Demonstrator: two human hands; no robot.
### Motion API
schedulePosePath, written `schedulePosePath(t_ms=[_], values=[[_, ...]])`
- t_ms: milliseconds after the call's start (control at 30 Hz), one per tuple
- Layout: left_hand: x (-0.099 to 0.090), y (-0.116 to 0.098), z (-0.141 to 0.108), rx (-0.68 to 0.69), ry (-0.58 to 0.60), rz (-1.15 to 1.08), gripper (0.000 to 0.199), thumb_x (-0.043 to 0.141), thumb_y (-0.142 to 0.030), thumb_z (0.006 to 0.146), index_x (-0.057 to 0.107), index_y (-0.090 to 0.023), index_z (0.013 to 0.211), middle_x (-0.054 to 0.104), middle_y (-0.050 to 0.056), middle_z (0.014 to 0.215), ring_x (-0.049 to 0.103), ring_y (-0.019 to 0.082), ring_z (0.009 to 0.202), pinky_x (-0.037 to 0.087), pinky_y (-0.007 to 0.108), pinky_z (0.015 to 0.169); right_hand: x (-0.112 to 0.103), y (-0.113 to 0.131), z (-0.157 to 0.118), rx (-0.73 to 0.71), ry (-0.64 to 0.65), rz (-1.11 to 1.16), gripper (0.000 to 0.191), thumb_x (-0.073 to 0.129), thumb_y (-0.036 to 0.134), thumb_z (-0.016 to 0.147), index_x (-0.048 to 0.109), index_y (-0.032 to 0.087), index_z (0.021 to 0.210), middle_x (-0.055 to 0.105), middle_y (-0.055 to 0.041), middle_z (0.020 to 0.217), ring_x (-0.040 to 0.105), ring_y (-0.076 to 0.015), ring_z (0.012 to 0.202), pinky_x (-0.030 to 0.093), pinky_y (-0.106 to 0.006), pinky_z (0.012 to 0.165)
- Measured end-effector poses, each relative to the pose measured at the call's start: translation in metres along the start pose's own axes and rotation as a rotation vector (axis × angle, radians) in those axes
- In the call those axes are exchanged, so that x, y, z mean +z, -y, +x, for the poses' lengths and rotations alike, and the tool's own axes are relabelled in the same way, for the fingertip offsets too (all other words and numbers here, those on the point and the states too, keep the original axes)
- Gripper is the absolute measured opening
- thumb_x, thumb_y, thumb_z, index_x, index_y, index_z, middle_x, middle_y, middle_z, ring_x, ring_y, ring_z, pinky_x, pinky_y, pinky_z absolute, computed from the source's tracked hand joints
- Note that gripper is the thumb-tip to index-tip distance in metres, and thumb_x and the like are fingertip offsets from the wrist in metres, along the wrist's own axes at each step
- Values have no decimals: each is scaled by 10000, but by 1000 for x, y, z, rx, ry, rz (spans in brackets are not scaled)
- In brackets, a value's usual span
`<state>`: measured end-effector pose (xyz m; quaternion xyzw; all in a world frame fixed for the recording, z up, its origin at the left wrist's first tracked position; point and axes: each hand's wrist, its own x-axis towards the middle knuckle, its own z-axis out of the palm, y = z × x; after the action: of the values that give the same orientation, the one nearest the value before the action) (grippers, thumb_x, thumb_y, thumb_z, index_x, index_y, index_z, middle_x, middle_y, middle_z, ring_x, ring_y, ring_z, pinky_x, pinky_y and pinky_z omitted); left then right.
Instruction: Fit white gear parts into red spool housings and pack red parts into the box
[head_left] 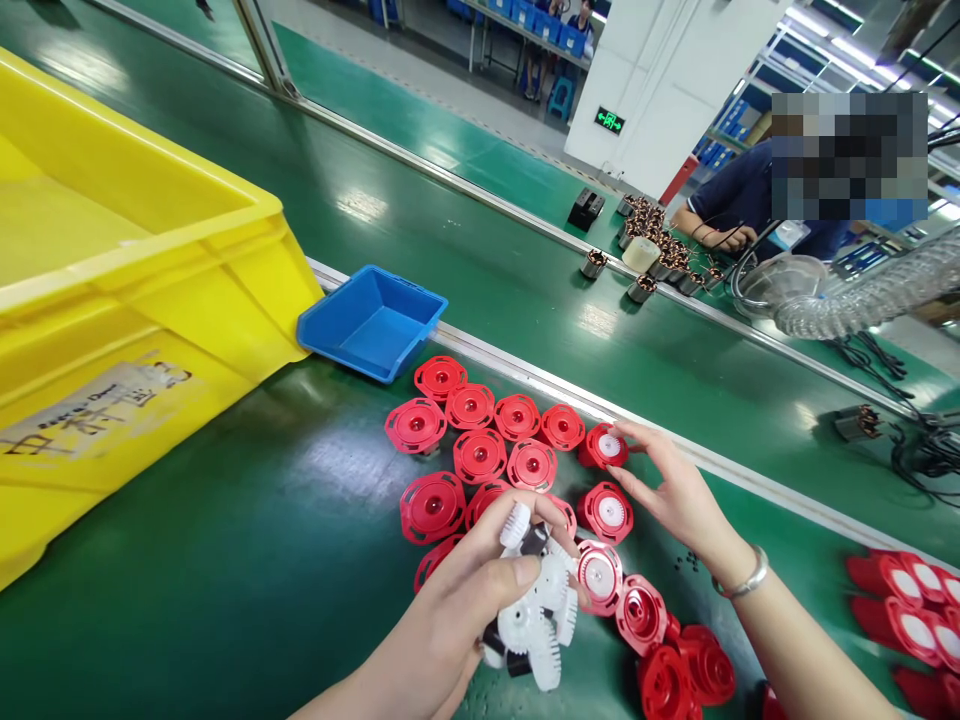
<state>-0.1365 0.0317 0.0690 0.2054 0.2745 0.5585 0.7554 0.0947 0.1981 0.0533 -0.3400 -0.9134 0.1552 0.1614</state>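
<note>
My left hand [480,590] is closed around a bunch of white plastic gears [536,610] with black parts among them. Thumb and fingers of my right hand [667,485] are spread at the edge of a red housing [602,446] that has a white gear in its centre. Just below it lies another red housing with a white gear [607,512], and a third one [599,577] sits right of the gears in my left hand. Several red housings without a white gear [480,456] stand in rows on the green table; my left hand hides some of them.
A yellow bin [150,270] fills the left, beside a blue tray [375,320]. Red parts [686,675] lie at the bottom right, more [907,600] at the right edge. Across a metal rail, a person [750,200] sits by copper-wound parts [660,240] and a clear hose [877,290].
</note>
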Motion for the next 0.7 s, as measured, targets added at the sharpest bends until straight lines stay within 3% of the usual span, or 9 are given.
schedulePosePath(t_ms=[133,200,367,433,600,700], values=[[0,0,1,13,7,-29,185,571,-310,893,580,-213,1050,576,61,1015,619,204,863,458,276,710,2,1,-2,-6,-38,-30,342,563,355,974,491,259,1295,612,-65,962,623,-226,869,556,-431,827],[0,0,1,19,20,-47,176,572,-310,897,585,-212,1042,573,59,1017,622,199,855,462,274,709,3,1,-2,-11,-48,-38,358,568,360,970,482,257,1302,602,-85,1017,625,-237,916,561,-442,843],[0,-1,0,5,20,-69,164,571,-295,901,587,-214,1043,571,55,1006,623,200,885,466,262,715,5,-1,0,-79,-35,-9,453,585,315,961,416,284,1381,524,-121,1344,531,-274,1253,482,-496,1048],[0,-1,0,5,22,-72,161,570,-287,900,589,-218,1044,569,53,1017,626,203,894,469,265,718,5,-3,1,-95,-15,-10,409,573,296,968,445,291,1357,560,-104,1309,549,-266,1231,484,-494,1046],[1,0,1,6,23,-84,163,580,-291,894,594,-213,1036,576,54,999,626,206,890,468,265,712,6,-7,3,-67,-36,-7,305,598,298,953,517,263,1245,606,-81,1043,619,-238,968,570,-431,860],[1,0,1,6,9,-85,172,590,-300,885,596,-213,1033,583,56,998,626,208,881,471,273,718,7,-8,2,-22,-37,-11,388,625,326,934,494,258,1293,554,-114,1161,603,-254,1057,554,-462,927]])
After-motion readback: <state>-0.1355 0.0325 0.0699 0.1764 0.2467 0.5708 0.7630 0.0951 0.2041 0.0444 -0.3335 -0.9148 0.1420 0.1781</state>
